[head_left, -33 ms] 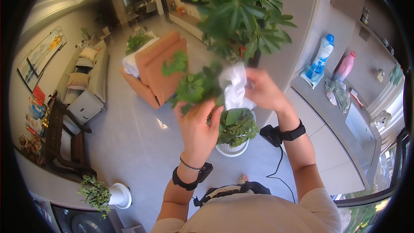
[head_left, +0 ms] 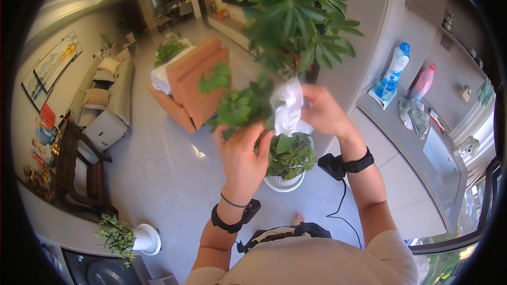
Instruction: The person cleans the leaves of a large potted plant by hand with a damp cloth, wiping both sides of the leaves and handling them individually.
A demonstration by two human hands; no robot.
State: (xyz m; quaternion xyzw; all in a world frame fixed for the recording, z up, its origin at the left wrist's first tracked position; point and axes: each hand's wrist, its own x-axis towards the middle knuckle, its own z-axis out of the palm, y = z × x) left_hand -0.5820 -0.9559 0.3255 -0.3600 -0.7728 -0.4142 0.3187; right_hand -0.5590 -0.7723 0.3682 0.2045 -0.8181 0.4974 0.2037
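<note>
A tall potted plant with glossy green leaves [head_left: 296,16] rises in front of me, its lower leaves [head_left: 235,106] hanging between my hands. Bent fingers of my left hand [head_left: 243,148] close round these lower leaves; the fingertips are partly hidden among them. My right hand [head_left: 326,113] pinches a crumpled white tissue [head_left: 288,108] beside the foliage. Whether the tissue touches a leaf is hard to see. Under both hands, more leaves [head_left: 291,155] spread over a white ribbed pot [head_left: 285,182] on the floor. Black straps with small devices circle both wrists.
At right a grey counter [head_left: 391,113] bears a blue bottle [head_left: 394,68], a pink bottle [head_left: 423,80], a cloth [head_left: 413,115] and a sink [head_left: 441,150]. An orange armchair [head_left: 198,82] stands ahead. Another potted plant [head_left: 142,240] is at lower left. A black cable [head_left: 343,206] hangs from my right wrist.
The white tissue and my right fingers have shifted very slightly. My left hand keeps its place at the leaves.
</note>
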